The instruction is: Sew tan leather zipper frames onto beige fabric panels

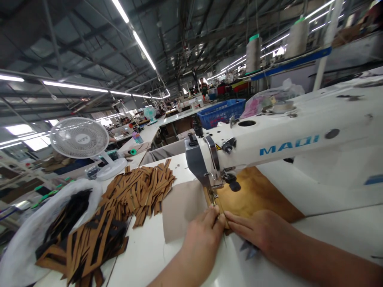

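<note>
A white sewing machine [287, 139] stands over the table, its presser foot [213, 195] down near a narrow brown strip. Brown fabric [254, 191] lies under the machine arm, and a beige fabric piece [182, 207] lies to the left of the foot. My left hand [205, 229] is closed, thumb and fingers pinching the brown strip just in front of the foot. My right hand [260, 231] lies with fingers stretched out flat on the near edge of the brown fabric, beside the left fingertips. The strip's near end is partly hidden by my fingers.
Brown and black strips [140, 187] are heaped on the table at left, spilling from a white plastic bag [26, 239]. A white fan [80, 137] stands behind them. Farther back are a blue crate [221, 111] and a thread cone [253, 56].
</note>
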The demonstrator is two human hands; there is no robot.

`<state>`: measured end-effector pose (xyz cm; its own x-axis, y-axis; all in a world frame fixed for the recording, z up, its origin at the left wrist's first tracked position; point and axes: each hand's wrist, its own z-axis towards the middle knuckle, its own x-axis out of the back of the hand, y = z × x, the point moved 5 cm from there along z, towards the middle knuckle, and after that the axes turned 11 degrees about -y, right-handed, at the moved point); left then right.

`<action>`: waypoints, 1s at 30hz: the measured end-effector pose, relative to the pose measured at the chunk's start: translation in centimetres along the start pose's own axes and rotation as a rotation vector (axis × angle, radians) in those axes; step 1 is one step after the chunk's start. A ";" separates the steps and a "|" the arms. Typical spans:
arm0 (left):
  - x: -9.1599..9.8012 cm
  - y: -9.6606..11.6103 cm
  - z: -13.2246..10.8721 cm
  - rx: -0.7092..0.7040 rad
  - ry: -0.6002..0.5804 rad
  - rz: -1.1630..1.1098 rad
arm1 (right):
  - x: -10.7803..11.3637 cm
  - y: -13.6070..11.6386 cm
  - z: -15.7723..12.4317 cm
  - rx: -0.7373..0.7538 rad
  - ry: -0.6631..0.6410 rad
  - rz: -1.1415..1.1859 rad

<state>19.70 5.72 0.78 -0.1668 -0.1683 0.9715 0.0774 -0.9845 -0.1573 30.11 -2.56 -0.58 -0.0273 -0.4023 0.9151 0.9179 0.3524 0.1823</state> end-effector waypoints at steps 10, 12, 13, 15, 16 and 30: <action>-1.1 -2.0 1.9 0.065 -0.062 -0.156 | -0.8 2.3 0.9 -0.121 0.046 0.067; -0.8 -2.4 1.8 0.049 -0.041 -0.258 | -0.6 2.4 0.8 -0.177 0.098 0.056; -0.6 -2.6 1.7 0.041 -0.020 -0.324 | -0.5 2.5 0.8 -0.191 0.120 0.051; -0.3 -3.1 1.6 0.033 0.037 -0.461 | -0.5 2.6 0.9 -0.184 0.120 0.096; -0.1 -3.3 1.5 0.038 0.066 -0.517 | -0.5 2.7 1.0 -0.177 0.105 0.147; -0.5 -3.8 1.7 0.105 0.108 -0.662 | -0.2 2.4 1.9 -0.153 0.027 0.146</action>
<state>21.14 9.64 1.24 -0.3088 0.4592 0.8329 0.0187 -0.8726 0.4880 31.60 -0.07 0.39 0.1187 -0.3794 0.9176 0.9608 0.2770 -0.0098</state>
